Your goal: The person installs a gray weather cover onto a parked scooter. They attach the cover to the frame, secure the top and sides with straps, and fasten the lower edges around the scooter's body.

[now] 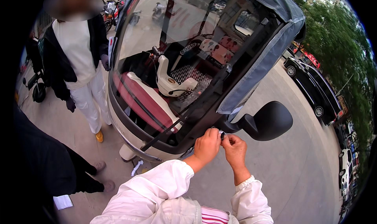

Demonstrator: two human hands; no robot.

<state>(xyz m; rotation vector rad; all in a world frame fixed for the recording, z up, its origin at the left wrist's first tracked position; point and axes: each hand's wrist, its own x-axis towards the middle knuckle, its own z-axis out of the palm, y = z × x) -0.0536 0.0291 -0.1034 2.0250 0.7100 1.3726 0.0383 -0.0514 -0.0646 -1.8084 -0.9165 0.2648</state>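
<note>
A small dark piece [222, 136] sits between the person's two hands, just beside the near right front corner of a small covered vehicle [180, 146]. The right hand [236, 150] pinches it, thumb and fingers drawn narrow; the left hand [207, 144] meets it from the left with its fingers curled in close, though what they grip is hidden and I cannot tell. Just to the right and beyond the hands, a black side mirror [271, 121] juts out from the vehicle, below a grey fabric cover [255, 76]. A wiper [159, 138] lies across the lower windshield, and through the glass a patterned seat [196, 75] shows. On the left, a person in a dark jacket [101, 37] and dark gloves stands by the vehicle; nearer, another person in black clothes [39, 157] is partly in view, with a white sheet [63, 202] close by. Far right, a black car [310, 86] is parked on the pavement [290, 165] near green trees [333, 35].
</note>
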